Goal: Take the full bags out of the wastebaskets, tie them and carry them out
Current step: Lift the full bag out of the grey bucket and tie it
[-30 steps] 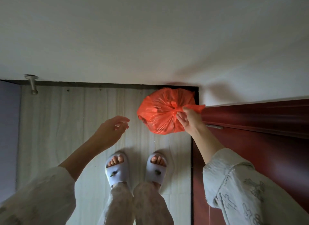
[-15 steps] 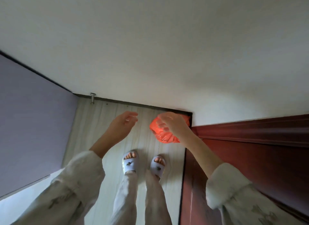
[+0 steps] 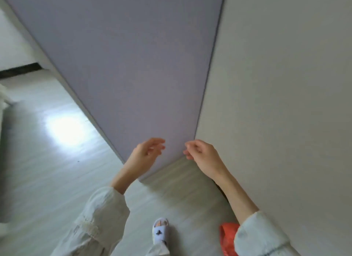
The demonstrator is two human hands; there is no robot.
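The tied orange bag [image 3: 227,238] lies on the pale wood floor by the white wall at the lower right, partly hidden behind my right sleeve. My left hand [image 3: 147,153] and my right hand [image 3: 202,153] are raised in front of me, close together, fingers loosely curled and apart, holding nothing. Both hands are well above the bag and away from it.
A grey-lilac panel [image 3: 133,65] fills the view ahead and meets a white wall [image 3: 285,103] at a corner. Pale wood floor [image 3: 57,160] stretches to the left with a bright glare patch. My slippered foot [image 3: 161,230] stands near the bag.
My right hand has let go of the orange bag, which now rests on the floor. My view has turned left, away from the red door, and both hands have risen.
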